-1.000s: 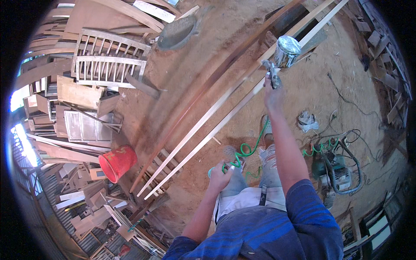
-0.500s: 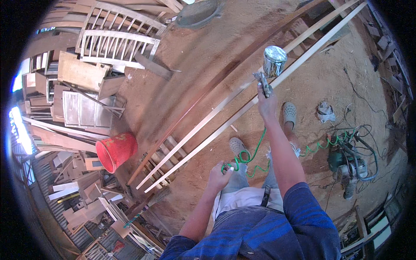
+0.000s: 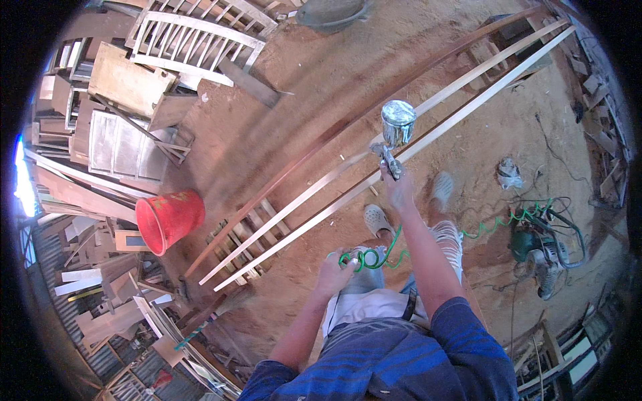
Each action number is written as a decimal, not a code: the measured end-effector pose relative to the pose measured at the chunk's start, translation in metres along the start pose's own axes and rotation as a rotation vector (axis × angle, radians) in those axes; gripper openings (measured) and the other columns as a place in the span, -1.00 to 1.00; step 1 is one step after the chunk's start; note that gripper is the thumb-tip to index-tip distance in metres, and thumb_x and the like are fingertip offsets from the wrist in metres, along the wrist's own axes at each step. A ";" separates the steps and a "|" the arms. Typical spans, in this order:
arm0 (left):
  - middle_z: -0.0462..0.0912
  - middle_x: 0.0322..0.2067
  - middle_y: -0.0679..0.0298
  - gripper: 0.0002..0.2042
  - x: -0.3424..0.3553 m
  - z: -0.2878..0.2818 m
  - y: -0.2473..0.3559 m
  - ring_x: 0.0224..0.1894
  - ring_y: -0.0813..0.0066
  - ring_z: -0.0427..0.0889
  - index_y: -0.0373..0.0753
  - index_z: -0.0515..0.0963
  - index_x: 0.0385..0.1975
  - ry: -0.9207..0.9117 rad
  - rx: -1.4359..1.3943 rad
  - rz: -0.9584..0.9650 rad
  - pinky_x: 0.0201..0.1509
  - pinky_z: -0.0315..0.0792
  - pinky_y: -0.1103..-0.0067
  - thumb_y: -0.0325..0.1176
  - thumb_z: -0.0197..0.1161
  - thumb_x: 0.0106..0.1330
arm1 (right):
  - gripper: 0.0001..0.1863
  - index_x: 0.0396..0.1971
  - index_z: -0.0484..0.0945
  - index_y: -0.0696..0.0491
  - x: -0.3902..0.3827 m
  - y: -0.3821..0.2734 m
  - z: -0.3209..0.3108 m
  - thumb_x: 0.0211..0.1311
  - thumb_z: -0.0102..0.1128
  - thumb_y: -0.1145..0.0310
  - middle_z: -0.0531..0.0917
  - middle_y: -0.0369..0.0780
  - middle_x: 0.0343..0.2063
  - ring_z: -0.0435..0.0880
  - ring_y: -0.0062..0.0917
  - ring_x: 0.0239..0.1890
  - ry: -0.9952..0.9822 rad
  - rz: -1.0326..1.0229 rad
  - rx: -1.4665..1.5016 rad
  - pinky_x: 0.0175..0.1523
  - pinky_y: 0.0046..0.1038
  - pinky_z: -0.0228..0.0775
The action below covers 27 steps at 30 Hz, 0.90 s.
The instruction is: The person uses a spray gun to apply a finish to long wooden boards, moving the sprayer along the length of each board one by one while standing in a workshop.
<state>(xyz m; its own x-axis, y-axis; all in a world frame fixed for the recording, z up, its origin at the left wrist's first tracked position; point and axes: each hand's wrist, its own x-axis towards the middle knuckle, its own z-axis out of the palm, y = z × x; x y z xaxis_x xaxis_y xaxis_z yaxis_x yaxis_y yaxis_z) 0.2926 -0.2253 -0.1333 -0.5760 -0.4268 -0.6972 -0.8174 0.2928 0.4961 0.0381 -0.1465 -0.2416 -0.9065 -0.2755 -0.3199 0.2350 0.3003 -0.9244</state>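
Observation:
My right hand (image 3: 400, 192) grips a metal spray gun (image 3: 388, 160), with a paint-smeared silvery cup (image 3: 398, 125) on top. The gun is over two long pale wooden strips (image 3: 297, 195), pointing toward the far left one. Beyond them, roughly parallel, runs a reddish-brown strip (image 3: 304, 152). My left hand (image 3: 331, 275) is closed around loops of a green coiled air hose (image 3: 372, 258) in front of my waist. The hose rises toward my right hand; another stretch runs off right. Where it joins the gun is hidden by my right hand and arm.
Slatted wooden supports (image 3: 251, 224) lie under the strips' near ends. A red bucket (image 3: 170, 220) sits at left, near stacked boards and slatted frames (image 3: 194, 43). At right are a green-and-grey machine (image 3: 535, 250), loose cables and a crumpled white bag (image 3: 509, 174). A dark basin (image 3: 331, 13) lies far off.
My right hand has brought the spray gun left and nearer to me along the strips. My feet have shifted. The left hand keeps hold of the hose, and the whole view has turned slightly.

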 end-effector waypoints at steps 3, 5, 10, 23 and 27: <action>0.69 -0.22 -0.03 -0.56 -0.009 -0.001 0.003 -0.17 0.15 0.70 -0.36 0.55 0.05 -0.028 -0.001 0.018 -0.04 0.54 0.33 -0.21 0.32 0.25 | -0.68 -0.31 0.59 0.14 0.004 -0.001 -0.003 0.40 0.22 0.14 0.51 -0.33 -0.61 0.43 -0.63 -0.51 0.015 0.058 0.055 -0.38 -0.42 0.30; 0.68 -0.24 -0.03 -0.56 -0.012 0.001 0.008 -0.18 0.16 0.70 -0.36 0.55 0.04 -0.007 0.018 0.066 -0.08 0.53 0.32 -0.23 0.33 0.23 | -0.67 -0.19 0.59 0.18 0.024 -0.002 -0.016 0.41 0.23 0.16 0.49 -0.29 -0.54 0.39 -0.61 -0.46 0.049 0.081 0.011 -0.35 -0.39 0.30; 0.68 -0.29 0.04 -0.60 -0.015 0.012 0.020 -0.29 0.22 0.67 -0.32 0.56 0.01 0.023 0.033 0.012 -0.17 0.52 0.39 -0.24 0.32 0.23 | -0.72 -0.21 0.57 0.15 0.069 -0.009 -0.046 0.44 0.21 0.19 0.52 -0.31 -0.50 0.40 -0.63 -0.42 0.239 0.029 0.127 -0.32 -0.43 0.30; 0.70 -0.31 0.10 -0.62 -0.032 0.016 -0.038 -0.27 0.29 0.69 -0.25 0.58 0.02 0.115 -0.078 0.034 -0.11 0.55 0.41 -0.21 0.32 0.26 | -0.65 -0.21 0.59 0.17 0.027 0.013 0.011 0.42 0.19 0.12 0.62 -0.17 -0.51 0.51 -0.46 -0.44 0.168 0.065 -0.074 -0.24 -0.32 0.40; 0.72 -0.30 0.08 -0.60 -0.045 -0.009 -0.076 -0.25 0.23 0.71 -0.28 0.58 0.00 0.079 -0.062 -0.060 -0.08 0.56 0.39 -0.19 0.33 0.24 | -0.65 -0.20 0.59 0.17 -0.019 0.002 0.064 0.42 0.20 0.13 0.58 -0.14 -0.56 0.51 -0.46 -0.46 0.113 0.012 -0.118 -0.25 -0.32 0.40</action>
<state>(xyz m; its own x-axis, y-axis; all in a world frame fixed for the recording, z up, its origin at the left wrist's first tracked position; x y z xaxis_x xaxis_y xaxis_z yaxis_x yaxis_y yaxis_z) 0.3802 -0.2357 -0.1352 -0.5219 -0.5087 -0.6847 -0.8468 0.2127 0.4875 0.0788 -0.1990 -0.2508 -0.9391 -0.1692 -0.2992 0.2090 0.4100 -0.8878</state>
